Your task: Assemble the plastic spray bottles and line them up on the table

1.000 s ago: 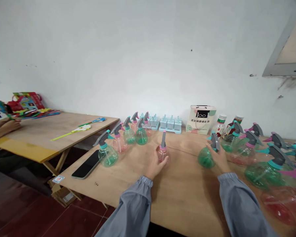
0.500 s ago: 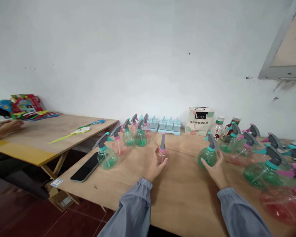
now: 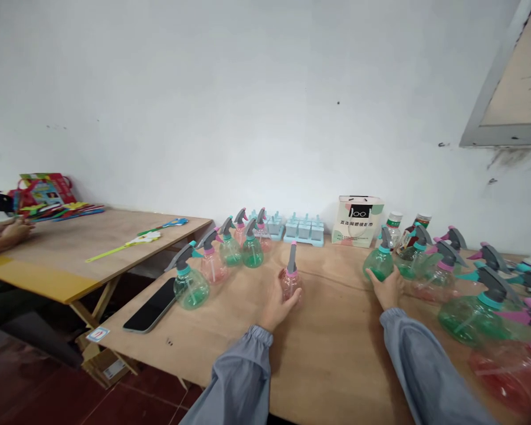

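My left hand (image 3: 277, 304) is wrapped round a clear pink spray bottle (image 3: 291, 284) with a grey trigger head, upright in the middle of the table. Farther right, my right hand (image 3: 387, 287) grips the round body of a green spray bottle (image 3: 377, 264) with a teal collar. That bottle is upright, close to the right-hand group. Several spray bottles stand to the left, among them a green one (image 3: 191, 289) in front and a pink one (image 3: 213, 267) behind it. On the right are more, including a large green bottle (image 3: 469, 319) and a pink one (image 3: 504, 375).
A black phone (image 3: 150, 305) lies at the table's left edge. Blue ice-pop moulds (image 3: 304, 230), a paper bag (image 3: 357, 221) and a labelled drink bottle (image 3: 393, 227) line the wall. On a second table (image 3: 84, 242) lie hand-shaped clappers (image 3: 144, 238); another person's hands (image 3: 15, 231) rest there.
My right hand has moved the green spray bottle away from me, toward the wall and the bottles at right. My left hand stays on the pink bottle.
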{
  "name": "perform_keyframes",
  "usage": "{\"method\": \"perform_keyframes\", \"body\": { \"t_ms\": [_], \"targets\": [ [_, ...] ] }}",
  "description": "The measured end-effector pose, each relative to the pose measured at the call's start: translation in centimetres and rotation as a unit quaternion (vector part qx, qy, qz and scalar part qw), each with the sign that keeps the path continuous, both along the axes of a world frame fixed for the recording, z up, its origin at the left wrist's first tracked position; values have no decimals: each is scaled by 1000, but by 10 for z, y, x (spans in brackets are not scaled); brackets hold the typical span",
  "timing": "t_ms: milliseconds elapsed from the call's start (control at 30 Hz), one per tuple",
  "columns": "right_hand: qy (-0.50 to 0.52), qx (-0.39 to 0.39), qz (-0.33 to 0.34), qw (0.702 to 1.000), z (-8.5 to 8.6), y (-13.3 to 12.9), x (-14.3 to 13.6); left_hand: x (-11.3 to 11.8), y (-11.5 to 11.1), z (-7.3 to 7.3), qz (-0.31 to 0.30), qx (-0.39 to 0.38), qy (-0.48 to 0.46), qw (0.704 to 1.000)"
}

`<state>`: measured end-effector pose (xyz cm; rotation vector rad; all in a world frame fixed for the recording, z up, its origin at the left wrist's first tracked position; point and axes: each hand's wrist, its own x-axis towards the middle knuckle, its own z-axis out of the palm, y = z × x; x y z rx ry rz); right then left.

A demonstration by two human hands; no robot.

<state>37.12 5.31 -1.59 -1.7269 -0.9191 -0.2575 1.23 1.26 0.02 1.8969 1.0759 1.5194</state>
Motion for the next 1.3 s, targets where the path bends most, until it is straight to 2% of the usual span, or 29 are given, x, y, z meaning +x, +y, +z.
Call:
{"method": "perform_keyframes", "body": {
  "t_ms": [133,300,633,833,967,1033,1100,1233,1267,1300],
  "targets": [
    [-9,-20,-43,999,-1,15,11,-1,-2,1,-3,1,-9,1000],
    [-29,16,-76,997,-6,19,18,-2,-4,4,-5,-10,-4,1000],
    [10,-30,-69,997,-1,16,16,-2,-2,2,-10,-20,-5,1000],
    [36,-22,-57,997,3,19,15,-3,-2,2,-11,-14,5,1000],
    [46,12,-34,998,9,13,12,-3,-2,2,-14,-16,-2,1000],
    [42,43,-7,998,12,7,3,-1,-3,2,-16,-18,-3,1000],
    [23,71,55,996,13,-2,-15,2,-7,2,-18,-19,6,1000],
    [-39,75,248,965,16,-29,-78,16,-25,0,-20,-20,37,999],
    [-53,65,304,949,18,-37,-95,20,-31,-1,-31,-17,48,998],
    [-53,53,382,921,21,-45,-112,24,-36,-3,-51,-12,63,997]
  ]
}}
